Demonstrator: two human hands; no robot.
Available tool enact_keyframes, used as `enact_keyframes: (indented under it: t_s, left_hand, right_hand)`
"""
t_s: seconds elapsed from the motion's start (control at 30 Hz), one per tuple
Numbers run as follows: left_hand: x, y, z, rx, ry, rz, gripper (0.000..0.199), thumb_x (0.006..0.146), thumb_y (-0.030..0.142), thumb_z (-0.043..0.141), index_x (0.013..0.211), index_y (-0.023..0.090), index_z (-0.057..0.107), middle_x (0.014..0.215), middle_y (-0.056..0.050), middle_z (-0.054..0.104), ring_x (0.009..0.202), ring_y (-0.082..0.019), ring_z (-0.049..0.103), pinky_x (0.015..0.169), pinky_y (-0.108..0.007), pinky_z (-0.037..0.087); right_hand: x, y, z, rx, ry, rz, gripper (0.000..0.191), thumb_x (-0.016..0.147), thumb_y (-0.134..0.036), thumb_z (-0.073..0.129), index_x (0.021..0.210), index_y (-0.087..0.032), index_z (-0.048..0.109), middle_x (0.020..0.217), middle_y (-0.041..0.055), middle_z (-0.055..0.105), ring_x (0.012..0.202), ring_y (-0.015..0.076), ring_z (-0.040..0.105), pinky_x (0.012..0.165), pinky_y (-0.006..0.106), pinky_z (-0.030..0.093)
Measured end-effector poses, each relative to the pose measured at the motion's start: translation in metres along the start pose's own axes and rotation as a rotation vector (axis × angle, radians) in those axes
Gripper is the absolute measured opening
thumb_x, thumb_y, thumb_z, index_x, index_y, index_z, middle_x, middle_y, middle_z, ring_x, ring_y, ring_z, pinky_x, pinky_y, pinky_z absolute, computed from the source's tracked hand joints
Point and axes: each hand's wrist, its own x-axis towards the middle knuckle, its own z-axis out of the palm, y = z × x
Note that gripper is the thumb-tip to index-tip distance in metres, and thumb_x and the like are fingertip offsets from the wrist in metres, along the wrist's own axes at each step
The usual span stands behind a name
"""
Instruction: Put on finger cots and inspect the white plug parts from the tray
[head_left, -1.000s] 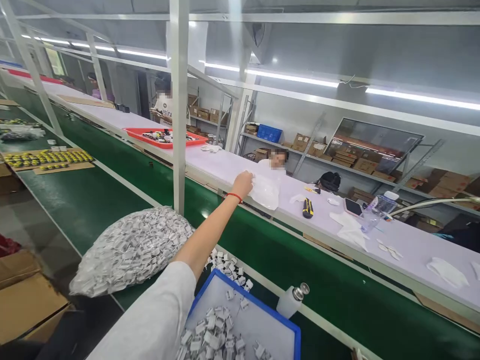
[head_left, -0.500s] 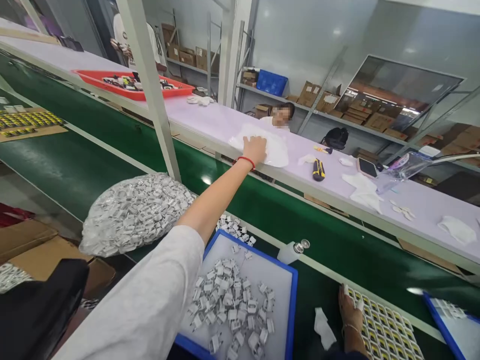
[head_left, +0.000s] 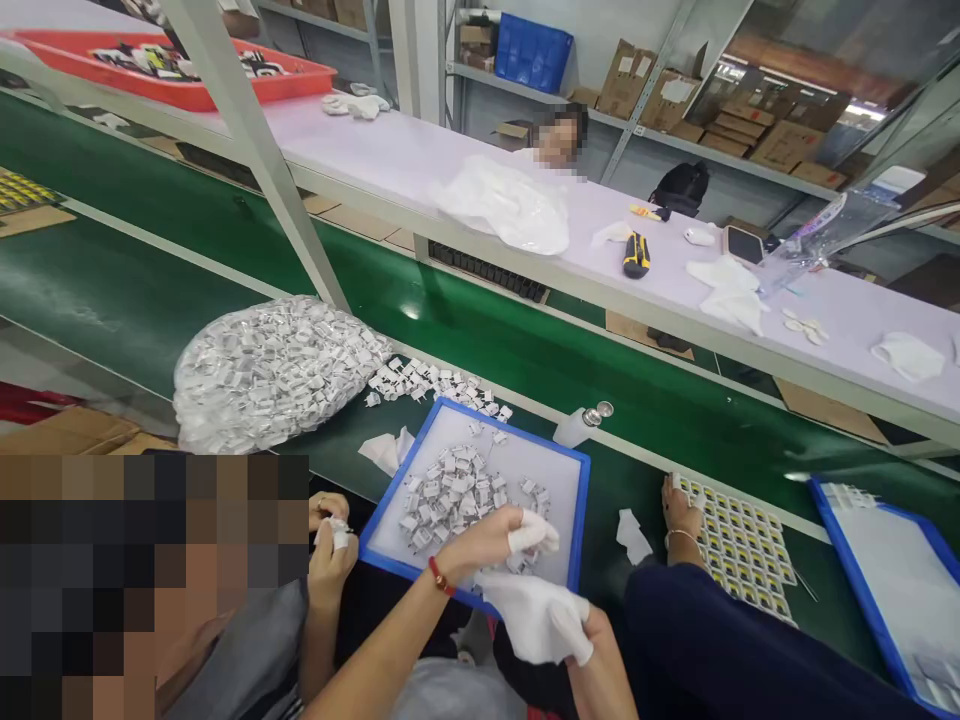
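My left hand (head_left: 491,537), with a red bracelet at the wrist and white coverings on its fingertips, is over the front part of a blue-rimmed white tray (head_left: 582,510). Its fingers are closed together; whether anything lies between them is hidden. To its right, my right hand (head_left: 596,640) grips a white cloth (head_left: 529,612), which hangs over the tray's near edge. Small white plug-like adapter pieces (head_left: 454,490) lie heaped in the tray behind my left hand.
A clear bag (head_left: 277,370) of white pieces and loose pieces (head_left: 442,385) lie behind the tray, near a pump bottle (head_left: 577,425). Co-workers' hands work at left (head_left: 331,545) and right, where one (head_left: 682,512) touches rows of yellow-centred parts (head_left: 739,545). A lilac shelf (head_left: 405,185) runs above.
My left hand has come back from the plastic bag on the upper shelf to above the tray. My right hand and the white cloth have come into view. The view has tilted down.
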Motion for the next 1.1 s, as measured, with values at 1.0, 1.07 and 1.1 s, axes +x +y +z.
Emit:
enact_keyframes:
  t_s: [1.0,1.07,1.1]
  left_hand:
    - [-0.196,-0.125,0.072,-0.500,0.144,-0.087,0.059,0.047,0.059,0.089,0.083,0.016,0.069,0.079,-0.003,0.068,0.076,-0.017,0.061,0.075,-0.027,0.046]
    - [-0.199,-0.129,0.072,-0.509,0.282,-0.074,0.053,0.053,0.060,0.086,0.077,0.017,0.068,0.073,-0.001,0.067,0.070,-0.015,0.059,0.068,-0.024,0.045]
    - [-0.200,-0.130,0.071,-0.493,0.333,-0.069,0.050,0.056,0.059,0.085,0.077,0.016,0.068,0.071,-0.001,0.066,0.068,-0.014,0.058,0.065,-0.023,0.043]
  right_hand:
    - [-0.106,0.031,-0.002,0.002,-0.447,0.052,0.038,0.070,-0.039,0.076,0.103,-0.022,0.075,0.100,0.0087,0.074,0.088,0.0229,0.064,0.076,0.032,0.050]
    - [-0.105,0.035,-0.002,0.004,-0.449,0.069,0.042,0.071,-0.039,0.077,0.109,-0.022,0.073,0.098,0.0090,0.075,0.081,0.0222,0.065,0.070,0.031,0.050]
    - [-0.105,0.036,-0.002,-0.012,-0.460,0.057,0.044,0.071,-0.040,0.076,0.111,-0.021,0.073,0.095,0.0092,0.075,0.077,0.0217,0.065,0.066,0.030,0.049]
